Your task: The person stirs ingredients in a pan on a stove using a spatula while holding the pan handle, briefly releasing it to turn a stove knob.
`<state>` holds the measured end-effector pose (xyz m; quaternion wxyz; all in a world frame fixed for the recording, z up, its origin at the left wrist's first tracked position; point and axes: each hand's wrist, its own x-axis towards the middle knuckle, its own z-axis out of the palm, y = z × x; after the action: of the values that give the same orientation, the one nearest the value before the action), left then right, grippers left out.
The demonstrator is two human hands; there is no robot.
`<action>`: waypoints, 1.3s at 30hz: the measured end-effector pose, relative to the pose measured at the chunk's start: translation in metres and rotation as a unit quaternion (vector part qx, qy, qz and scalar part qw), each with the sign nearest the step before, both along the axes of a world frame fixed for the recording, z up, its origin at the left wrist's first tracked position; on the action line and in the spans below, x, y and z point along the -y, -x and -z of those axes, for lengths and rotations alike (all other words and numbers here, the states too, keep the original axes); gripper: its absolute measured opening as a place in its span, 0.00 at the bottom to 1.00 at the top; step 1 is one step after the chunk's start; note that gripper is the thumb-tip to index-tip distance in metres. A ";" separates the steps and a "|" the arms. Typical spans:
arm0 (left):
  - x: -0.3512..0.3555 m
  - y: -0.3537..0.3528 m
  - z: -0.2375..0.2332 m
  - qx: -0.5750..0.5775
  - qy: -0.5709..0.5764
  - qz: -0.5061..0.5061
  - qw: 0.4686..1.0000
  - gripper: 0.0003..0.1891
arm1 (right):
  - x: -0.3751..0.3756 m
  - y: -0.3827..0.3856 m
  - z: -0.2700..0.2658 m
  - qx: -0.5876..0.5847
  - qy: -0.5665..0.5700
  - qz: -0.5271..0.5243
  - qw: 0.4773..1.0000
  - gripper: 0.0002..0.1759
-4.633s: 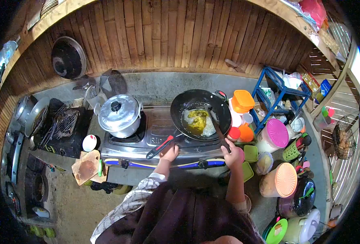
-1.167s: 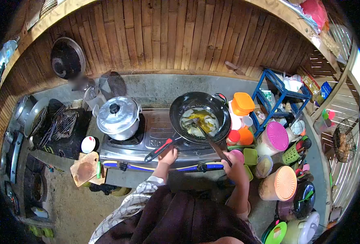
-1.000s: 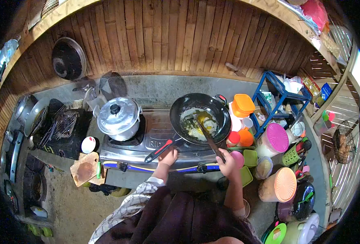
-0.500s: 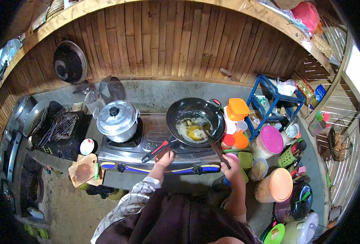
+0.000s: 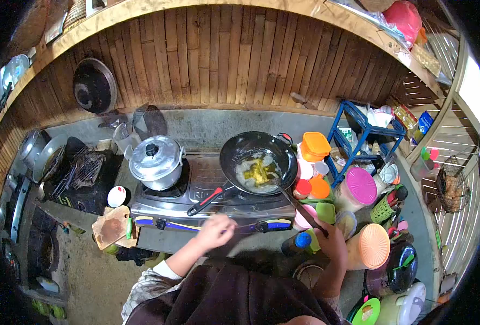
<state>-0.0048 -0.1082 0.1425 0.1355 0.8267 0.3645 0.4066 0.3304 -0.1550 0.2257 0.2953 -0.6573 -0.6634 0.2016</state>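
My right hand (image 5: pixel 331 241) is wrapped round the long handle of a spatula (image 5: pixel 296 203), whose far end dips into a black wok (image 5: pixel 233 146). Yellow-and-white frying egg (image 5: pixel 258 171) sits in oil inside the wok. In front of the stove, my left hand (image 5: pixel 216 232) hovers with fingers curled in and nothing visible in them. It is apart from the wok's red-and-black handle (image 5: pixel 205 201), which points toward me. The wok stands on the right burner of a steel gas stove (image 5: pixel 207 179).
A lidded aluminium pot (image 5: pixel 156 162) occupies the left burner. Plastic tubs, including an orange-lidded container (image 5: pixel 316 144), crowd the right side near a blue rack (image 5: pixel 335 138). A cutting board (image 5: pixel 111 225) and a white bowl (image 5: pixel 116 196) lie left. A blue-capped bottle (image 5: pixel 303 240) stands below the stove's right end.
My left hand has drawn back from beside the wok's handle toward me. My right hand has moved down and right with the spatula. The egg has shifted slightly in the wok.
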 end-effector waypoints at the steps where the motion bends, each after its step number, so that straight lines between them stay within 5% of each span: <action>1: -0.001 0.008 -0.013 -0.006 -0.013 -0.043 0.999 0.04 | 0.004 0.001 -0.006 0.003 0.005 0.013 1.000 0.19; 3: -0.012 0.027 -0.031 0.028 -0.018 -0.114 0.993 0.06 | 0.008 0.002 -0.013 0.001 -0.010 0.012 1.000 0.18; 7: -0.019 0.065 -0.033 -0.159 0.134 -0.305 0.929 0.25 | 0.014 0.008 -0.032 0.019 -0.005 0.007 1.000 0.18; 12: -0.039 0.085 -0.013 -0.091 0.344 -0.229 0.906 0.33 | -0.003 -0.004 0.000 0.021 0.006 -0.002 1.000 0.18; 21: -0.051 0.063 0.007 -0.004 0.216 -0.149 0.965 0.25 | -0.036 0.006 0.039 -0.024 -0.064 -0.063 0.996 0.19; 39: -0.064 0.048 -0.003 -0.039 0.234 -0.224 0.945 0.23 | -0.097 0.044 0.043 -0.001 -0.053 -0.035 0.998 0.19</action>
<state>-0.0525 -0.0437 0.1455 0.2163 0.6838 0.6305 0.2969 0.2864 -0.0581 0.1822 0.3233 -0.6168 -0.6956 0.1766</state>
